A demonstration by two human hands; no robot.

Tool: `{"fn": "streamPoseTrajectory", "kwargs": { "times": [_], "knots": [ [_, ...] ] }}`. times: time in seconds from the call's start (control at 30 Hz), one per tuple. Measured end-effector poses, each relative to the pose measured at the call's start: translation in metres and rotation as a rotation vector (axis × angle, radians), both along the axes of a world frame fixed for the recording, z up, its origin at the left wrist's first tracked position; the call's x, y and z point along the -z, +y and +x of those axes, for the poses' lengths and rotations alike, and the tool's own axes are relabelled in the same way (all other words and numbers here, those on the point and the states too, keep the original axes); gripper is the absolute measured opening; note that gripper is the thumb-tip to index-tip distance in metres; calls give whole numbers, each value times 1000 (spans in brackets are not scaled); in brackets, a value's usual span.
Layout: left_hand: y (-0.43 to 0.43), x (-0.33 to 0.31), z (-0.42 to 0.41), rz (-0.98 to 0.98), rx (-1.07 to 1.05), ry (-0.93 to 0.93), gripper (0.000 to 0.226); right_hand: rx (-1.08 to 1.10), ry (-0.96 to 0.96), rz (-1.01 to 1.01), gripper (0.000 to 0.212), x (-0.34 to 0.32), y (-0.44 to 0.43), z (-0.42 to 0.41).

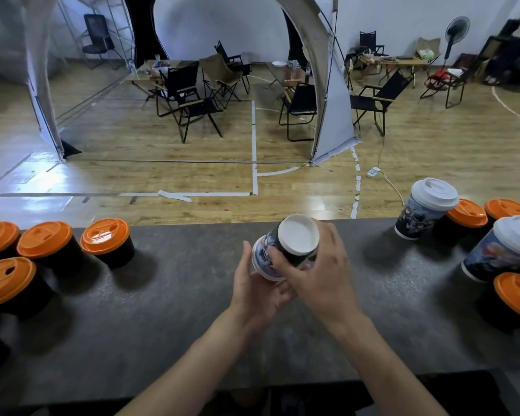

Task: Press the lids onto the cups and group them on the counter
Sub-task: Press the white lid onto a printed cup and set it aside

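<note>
We hold one printed cup tipped over the middle of the table

The cup (285, 250) shows its narrow white base. Its wide end sits in our left hand (255, 292), and our right hand (324, 271) has its fingers (330, 235) curled round the wall. We judge it light, thin and crushable, so grip near the stiffer rim. Orange-lidded cups (45, 238) stand to the left on the table (192, 310), white-lidded cups (427, 208) to the right.

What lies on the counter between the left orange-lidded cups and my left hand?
Head view: only bare counter lies between the nearest orange-lidded cup and the left hand.
</note>
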State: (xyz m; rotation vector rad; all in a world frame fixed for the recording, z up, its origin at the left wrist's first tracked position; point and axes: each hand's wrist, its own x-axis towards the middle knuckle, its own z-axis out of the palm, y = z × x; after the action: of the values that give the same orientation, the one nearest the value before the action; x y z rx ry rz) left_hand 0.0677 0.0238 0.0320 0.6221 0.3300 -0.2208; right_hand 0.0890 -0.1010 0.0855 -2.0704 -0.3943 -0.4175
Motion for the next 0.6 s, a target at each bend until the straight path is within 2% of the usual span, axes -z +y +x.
{"fn": "streamPoseTrajectory", "kwargs": {
  "times": [0.2,0.33,0.43,0.53,0.6],
  "knots": [
    [2,2,0,-44,-58,23,81,17,0,-36,74,-6,4,1],
    [8,-2,5,-21,-72,60,83,38,-84,36,68,-9,3,-3],
    [14,-13,8,-33,-95,33,75,-44,-94,36,63,-4,0,-5],
    [27,-25,16,114,-200,-64,65,-99,-48,118,65,11,-5,-6],
    [32,-30,18,272,-203,-146,75,-125,42,144,71,26,-8,-7]
  ]
}}
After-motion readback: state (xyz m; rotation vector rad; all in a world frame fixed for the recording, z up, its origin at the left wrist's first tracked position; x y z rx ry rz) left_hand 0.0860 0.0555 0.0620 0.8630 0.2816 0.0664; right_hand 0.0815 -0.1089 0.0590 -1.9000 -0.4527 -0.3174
